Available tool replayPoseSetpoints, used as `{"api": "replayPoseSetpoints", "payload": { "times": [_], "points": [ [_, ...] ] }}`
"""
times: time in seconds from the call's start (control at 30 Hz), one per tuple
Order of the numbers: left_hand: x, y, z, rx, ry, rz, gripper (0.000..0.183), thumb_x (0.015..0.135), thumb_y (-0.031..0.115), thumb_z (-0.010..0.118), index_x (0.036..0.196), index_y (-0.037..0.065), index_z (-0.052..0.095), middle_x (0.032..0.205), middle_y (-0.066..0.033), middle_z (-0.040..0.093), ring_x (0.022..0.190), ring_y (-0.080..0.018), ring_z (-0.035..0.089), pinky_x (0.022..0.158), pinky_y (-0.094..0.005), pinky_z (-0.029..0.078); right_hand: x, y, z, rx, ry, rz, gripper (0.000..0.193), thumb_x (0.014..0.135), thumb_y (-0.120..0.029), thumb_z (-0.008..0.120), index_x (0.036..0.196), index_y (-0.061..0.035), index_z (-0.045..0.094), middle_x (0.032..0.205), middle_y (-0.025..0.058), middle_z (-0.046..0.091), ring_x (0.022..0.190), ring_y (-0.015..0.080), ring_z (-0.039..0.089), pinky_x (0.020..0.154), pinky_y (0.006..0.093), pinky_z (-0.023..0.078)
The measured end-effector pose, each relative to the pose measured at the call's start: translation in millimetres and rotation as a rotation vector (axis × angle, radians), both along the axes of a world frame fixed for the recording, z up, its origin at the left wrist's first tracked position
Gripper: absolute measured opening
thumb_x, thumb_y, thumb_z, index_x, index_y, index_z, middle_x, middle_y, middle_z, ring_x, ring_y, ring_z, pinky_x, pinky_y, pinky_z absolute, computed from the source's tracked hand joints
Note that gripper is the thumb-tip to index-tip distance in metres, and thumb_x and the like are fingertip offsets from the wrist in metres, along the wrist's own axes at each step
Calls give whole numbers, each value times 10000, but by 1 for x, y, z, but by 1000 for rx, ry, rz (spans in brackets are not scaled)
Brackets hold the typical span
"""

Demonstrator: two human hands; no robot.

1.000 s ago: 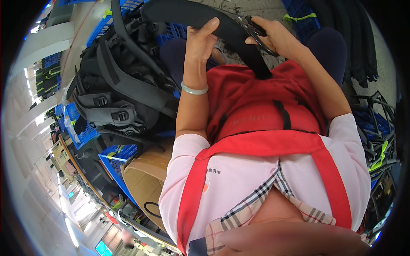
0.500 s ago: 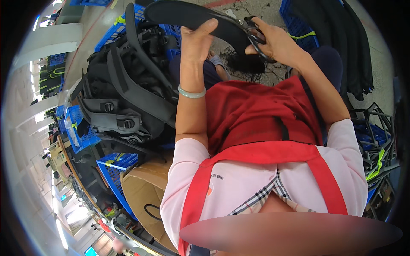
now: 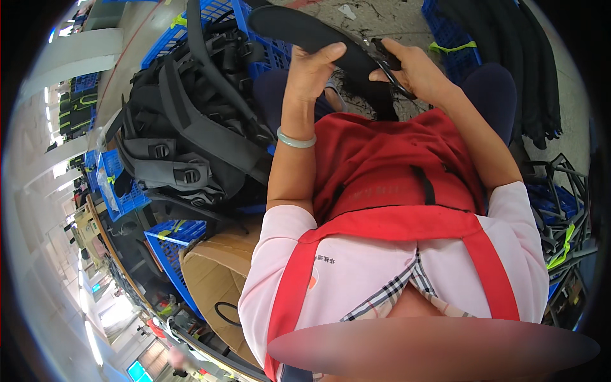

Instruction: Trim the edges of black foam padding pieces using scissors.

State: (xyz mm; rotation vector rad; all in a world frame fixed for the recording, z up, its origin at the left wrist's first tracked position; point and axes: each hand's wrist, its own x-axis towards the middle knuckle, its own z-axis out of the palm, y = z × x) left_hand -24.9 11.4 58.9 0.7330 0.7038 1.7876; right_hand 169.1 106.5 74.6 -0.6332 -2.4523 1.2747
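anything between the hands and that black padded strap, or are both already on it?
Nothing visible stands between. The left hand grips the black padded strap directly, thumb over its top. The right hand holds small scissors against the strap's near end.

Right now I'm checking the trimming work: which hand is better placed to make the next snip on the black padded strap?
Right. The right hand holds the scissors against the black padded strap; the left hand grips and steadies it.
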Motion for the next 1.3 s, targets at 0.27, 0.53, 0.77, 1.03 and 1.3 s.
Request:
{"api": "replayPoseSetpoints", "payload": {
  "times": [0.27, 0.53, 0.77, 1.03, 1.3],
  "points": [
    [12, 4, -10, -53, -12, -40, 232, 783, -48, 699, 985, 57, 661, 946, -40, 671, 876, -163, 643, 799, -316, 523, 14, 4, -13, -53, 9, -30, 590, 791, -438, 724, 1106, 15, 514, 796, 137, 565, 712, 222, 529, 669, 348, 425],
    [3, 4, -17, -25, -115, -77, 233, 831, -29, 642, 1053, 39, 625, 1041, -98, 656, 979, -230, 632, 877, -376, 516, 26, -3, -34, -246, 111, -8, 672, 771, -453, 733, 1159, 28, 469, 819, 213, 582, 746, 360, 553, 692, 384, 446],
    [7, 4, -18, -12, -129, -129, 267, 832, -32, 638, 1081, 63, 626, 1067, -87, 657, 1013, -238, 630, 916, -394, 511, 27, -9, -17, -51, -40, -24, 702, 754, -486, 731, 1159, 19, 460, 838, 231, 608, 795, 397, 596, 686, 422, 451],
    [7, 1, -19, 4, -142, -127, 262, 830, -36, 640, 1070, 68, 645, 1072, -85, 660, 996, -233, 635, 920, -392, 495, 28, -10, -22, 56, 1, -18, 628, 755, -419, 744, 1115, -4, 440, 790, 205, 573, 730, 384, 534, 661, 421, 434],
    [11, 2, -21, -44, -98, -148, 247, 827, -29, 647, 1056, 63, 649, 1069, -85, 661, 1016, -231, 626, 929, -389, 487, 22, -5, -23, -12, -93, -17, 610, 764, -473, 723, 1091, -18, 483, 772, 202, 595, 713, 400, 592, 612, 441, 439]
  ]
}}
